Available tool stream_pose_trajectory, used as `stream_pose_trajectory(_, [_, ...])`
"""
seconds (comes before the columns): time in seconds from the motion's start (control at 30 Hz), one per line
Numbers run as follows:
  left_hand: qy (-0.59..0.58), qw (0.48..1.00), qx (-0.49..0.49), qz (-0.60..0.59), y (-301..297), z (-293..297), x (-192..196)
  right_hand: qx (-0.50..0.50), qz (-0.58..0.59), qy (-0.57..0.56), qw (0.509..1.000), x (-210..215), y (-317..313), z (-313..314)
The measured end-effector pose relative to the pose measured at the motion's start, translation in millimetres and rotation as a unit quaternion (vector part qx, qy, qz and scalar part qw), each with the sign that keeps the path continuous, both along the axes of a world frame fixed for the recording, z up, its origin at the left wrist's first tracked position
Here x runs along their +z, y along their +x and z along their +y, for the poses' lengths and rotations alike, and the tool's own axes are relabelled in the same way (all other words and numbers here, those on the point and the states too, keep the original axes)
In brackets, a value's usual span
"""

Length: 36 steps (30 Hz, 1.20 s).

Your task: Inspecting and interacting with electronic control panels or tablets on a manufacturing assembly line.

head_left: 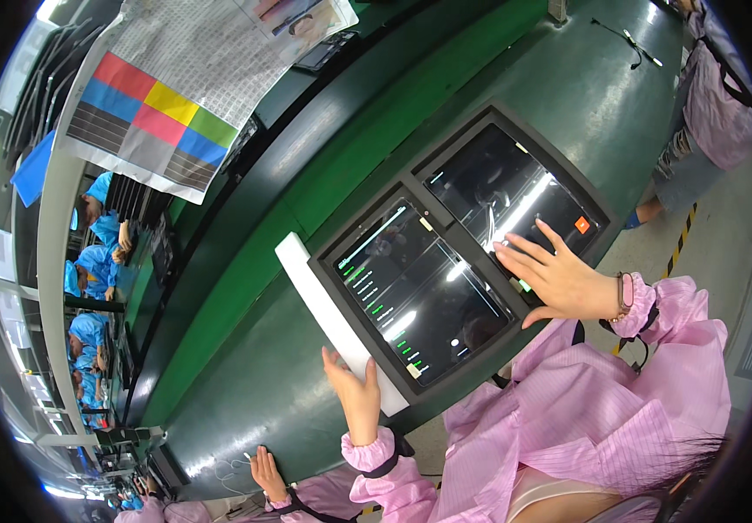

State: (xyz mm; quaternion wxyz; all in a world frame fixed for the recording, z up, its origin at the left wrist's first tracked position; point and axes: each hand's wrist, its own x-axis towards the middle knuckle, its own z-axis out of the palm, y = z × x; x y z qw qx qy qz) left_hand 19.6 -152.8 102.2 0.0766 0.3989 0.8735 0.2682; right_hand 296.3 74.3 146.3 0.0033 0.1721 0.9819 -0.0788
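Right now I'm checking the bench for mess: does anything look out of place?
Nothing looks spilled or damaged. The tablets sit evenly in their tray. Only two things look slightly stray, lying loose: a dark cord at upper right and a white cord near a co-worker's hand.

Factory w/ long bench (245,401), uniformed wkrs (97,261)
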Motion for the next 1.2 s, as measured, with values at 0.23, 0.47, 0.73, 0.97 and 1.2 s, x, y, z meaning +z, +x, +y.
stream_pose_trajectory(0.23, [0.275, 0.926, 0.117, -0.229, 24.1, -21.8, 22.3, -0.02, 0.184, -0.005, 0.983, 1.0, -19.3, -12.4])
stream_pose_trajectory(0.47, [0.276, 0.937, 0.02, -0.213, 115.6, 14.2, 29.6, 0.034, 0.119, -0.645, 0.754, -11.8, -27.4, -89.6])
stream_pose_trajectory(0.73, [0.06, 0.997, -0.034, 0.037, 109.9, -10.6, 20.2, -0.209, 0.133, -0.72, 0.648, -40.2, 25.8, -77.9])
stream_pose_trajectory(0.97, [-0.052, 0.985, -0.088, 0.136, 106.6, -23.2, 13.6, -0.184, 0.155, -0.753, 0.613, -51.3, 33.8, -78.9])
stream_pose_trajectory(1.2, [-0.046, 0.983, -0.102, 0.145, 112.7, -8.1, 21.9, -0.227, 0.185, -0.704, 0.647, -51.3, 43.3, -71.0])
